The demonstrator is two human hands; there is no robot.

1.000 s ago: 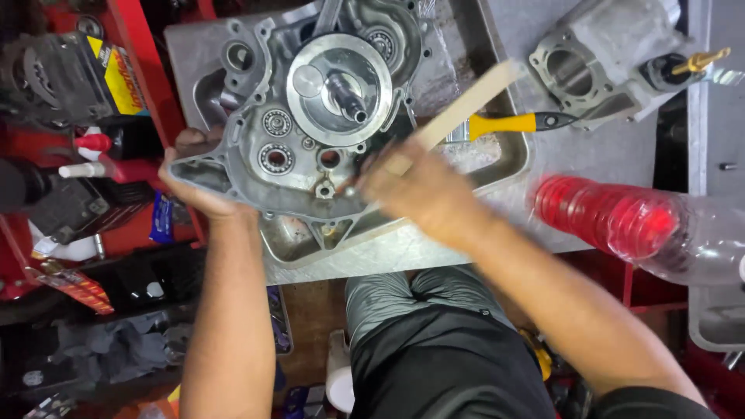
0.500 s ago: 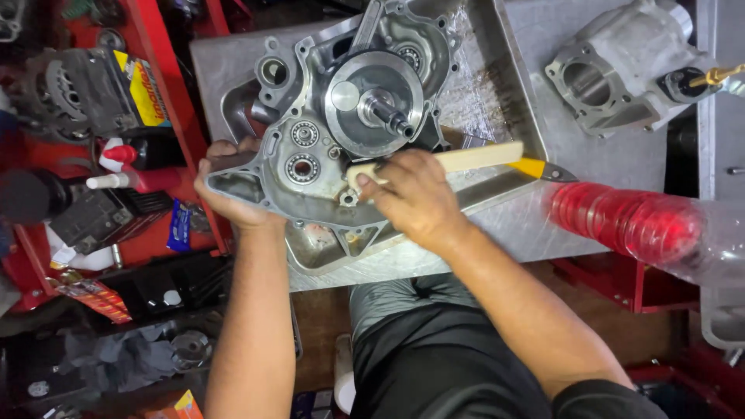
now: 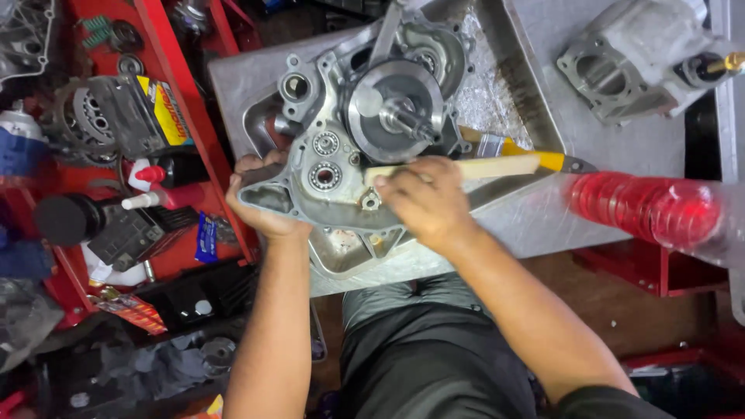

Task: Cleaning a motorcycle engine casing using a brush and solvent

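Note:
A grey metal engine case (image 3: 341, 155) with two bearings and a round crank in its middle lies in a metal tray (image 3: 497, 225). My left hand (image 3: 260, 202) grips the case's near left corner. My right hand (image 3: 423, 202) holds a pale wooden stick (image 3: 466, 168) that lies across the case's right side, its near end by a small hole in the case. A yellow-handled tool (image 3: 543, 159) lies just behind the stick.
A grey cylinder block (image 3: 628, 62) rests at the far right. A clear bottle with red liquid (image 3: 652, 206) lies on its side at the right. A red shelf (image 3: 178, 101) at the left holds engine parts, bottles and boxes. My legs are below the tray.
My right hand has swung the wooden stick from pointing up and right down to nearly level across the case. My left hand stays on the case's corner.

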